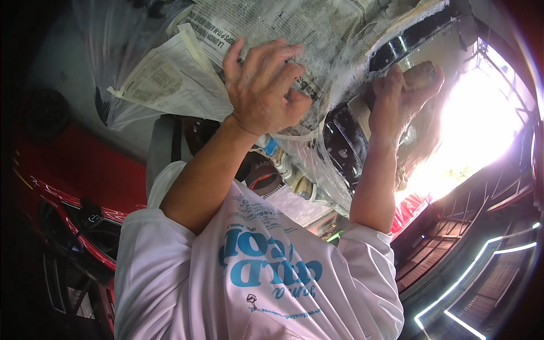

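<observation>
my left hand [262, 90] presses flat, fingers spread, on the newspaper masking [272, 28] under clear plastic sheet [130, 39]. my right hand [399, 93] is closed around a tan sanding block [420, 75], held against the wet dark panel [345, 133] just beside the paper. i judge this as mid wet-sanding; the next stroke calls for a steady brace and keeping off the masking. glare at right washes out the panel's edge, and foam hides its surface. the red car [73, 170] is dim and cut off.

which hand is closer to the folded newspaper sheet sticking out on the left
Left. The left hand presses on the plastic-covered newspaper right beside the folded sheet; the right hand is far across, gripping a tan block.
</observation>
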`<action>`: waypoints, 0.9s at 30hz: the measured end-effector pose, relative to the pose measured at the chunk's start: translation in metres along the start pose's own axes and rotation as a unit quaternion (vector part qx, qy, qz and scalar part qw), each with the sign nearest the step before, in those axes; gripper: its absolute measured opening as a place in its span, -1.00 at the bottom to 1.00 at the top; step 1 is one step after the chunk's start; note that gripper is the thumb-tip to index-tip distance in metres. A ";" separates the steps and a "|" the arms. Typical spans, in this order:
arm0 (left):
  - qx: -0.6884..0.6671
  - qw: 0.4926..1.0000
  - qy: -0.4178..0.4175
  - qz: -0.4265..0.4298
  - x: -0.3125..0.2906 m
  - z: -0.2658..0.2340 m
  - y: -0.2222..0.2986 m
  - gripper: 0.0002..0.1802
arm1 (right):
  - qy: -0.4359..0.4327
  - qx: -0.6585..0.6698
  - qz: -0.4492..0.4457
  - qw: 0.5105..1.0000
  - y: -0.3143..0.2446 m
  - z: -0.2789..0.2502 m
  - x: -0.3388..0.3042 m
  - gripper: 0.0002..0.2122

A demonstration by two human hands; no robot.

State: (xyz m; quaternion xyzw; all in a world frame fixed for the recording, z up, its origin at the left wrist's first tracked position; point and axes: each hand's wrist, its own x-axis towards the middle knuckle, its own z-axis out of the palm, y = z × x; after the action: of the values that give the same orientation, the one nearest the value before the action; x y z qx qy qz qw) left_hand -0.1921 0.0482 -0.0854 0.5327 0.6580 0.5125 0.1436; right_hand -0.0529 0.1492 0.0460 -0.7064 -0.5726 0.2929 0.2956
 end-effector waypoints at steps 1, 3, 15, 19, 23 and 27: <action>-0.002 1.000 0.003 0.001 -0.001 0.001 -0.001 -0.75 | 0.008 -0.016 -0.001 1.000 -0.002 0.004 0.000 -0.25; -0.004 1.000 0.003 0.000 -0.001 0.001 -0.001 -0.74 | -0.005 -0.046 -0.011 0.999 -0.003 0.005 0.000 -0.26; -0.008 1.000 0.013 -0.006 -0.002 0.003 0.000 -0.77 | -0.057 -0.046 0.003 0.997 0.005 -0.001 0.008 -0.30; -0.003 1.000 0.013 -0.001 -0.001 0.002 0.000 -0.77 | -0.044 -0.170 -0.105 0.979 0.012 0.000 0.012 -0.31; -0.007 1.000 0.013 -0.004 -0.002 0.002 -0.001 -0.77 | -0.048 -0.116 -0.086 0.988 0.006 0.004 0.008 -0.30; -0.009 1.000 0.005 -0.003 0.000 0.001 0.000 -0.76 | -0.089 -0.130 -0.065 0.985 0.002 0.003 -0.005 -0.29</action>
State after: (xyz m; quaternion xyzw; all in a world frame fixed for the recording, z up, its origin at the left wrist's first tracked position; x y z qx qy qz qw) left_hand -0.1916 0.0484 -0.0863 0.5268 0.6561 0.5201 0.1469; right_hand -0.0548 0.1439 0.0433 -0.6709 -0.6747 0.2582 0.1675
